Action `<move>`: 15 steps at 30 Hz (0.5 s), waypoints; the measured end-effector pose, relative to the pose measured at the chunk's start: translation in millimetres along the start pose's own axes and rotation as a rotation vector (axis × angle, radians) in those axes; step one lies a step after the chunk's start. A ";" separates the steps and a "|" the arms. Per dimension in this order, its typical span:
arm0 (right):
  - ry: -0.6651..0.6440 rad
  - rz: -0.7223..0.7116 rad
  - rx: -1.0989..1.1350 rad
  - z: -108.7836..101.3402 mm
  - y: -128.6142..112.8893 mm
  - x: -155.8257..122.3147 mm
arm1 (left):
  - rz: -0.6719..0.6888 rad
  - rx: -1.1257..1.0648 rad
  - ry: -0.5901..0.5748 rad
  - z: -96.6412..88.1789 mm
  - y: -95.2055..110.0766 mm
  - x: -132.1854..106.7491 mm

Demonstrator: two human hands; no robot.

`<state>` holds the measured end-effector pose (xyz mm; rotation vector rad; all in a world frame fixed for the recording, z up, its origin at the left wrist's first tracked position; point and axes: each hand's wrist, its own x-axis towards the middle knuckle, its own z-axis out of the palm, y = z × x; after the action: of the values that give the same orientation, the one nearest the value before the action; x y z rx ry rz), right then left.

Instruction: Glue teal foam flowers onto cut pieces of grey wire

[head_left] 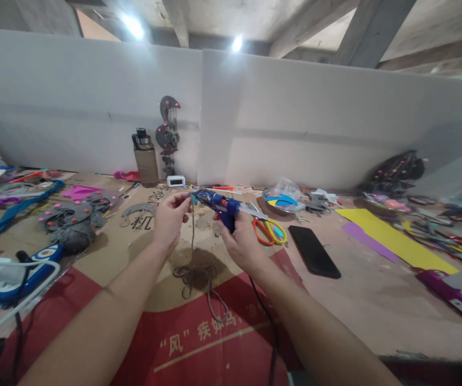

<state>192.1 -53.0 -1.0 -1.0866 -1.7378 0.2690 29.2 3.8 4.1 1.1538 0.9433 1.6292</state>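
My right hand grips a blue hot glue gun with its nozzle pointing left, and a black cord runs from it down along my forearm. My left hand is closed in a pinch on the upper end of a thin brown cord, right at the gun's tip. The cord hangs down to a loose tangle on the cardboard below. Both hands are raised a little above the table.
Orange and yellow scissors and a black phone lie right of my hands. A water bottle and a small white clock stand by the back wall. Grey felt pieces lie left, yellow and purple sheets right.
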 end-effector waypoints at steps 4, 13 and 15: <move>0.002 -0.010 -0.009 0.9 1.9 -0.6 | -0.001 -0.004 0.011 -0.2 0.7 0.3; 0.004 -0.001 -0.023 2.1 1.1 -1.8 | 0.003 -0.002 0.007 0.0 -0.4 0.3; 0.001 -0.007 -0.023 2.1 0.7 -1.6 | 0.004 -0.011 0.009 -0.2 -0.1 0.6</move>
<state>190.9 -53.2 -3.5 -1.0968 -1.7477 0.2449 28.9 4.4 4.1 1.1429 0.9375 1.6425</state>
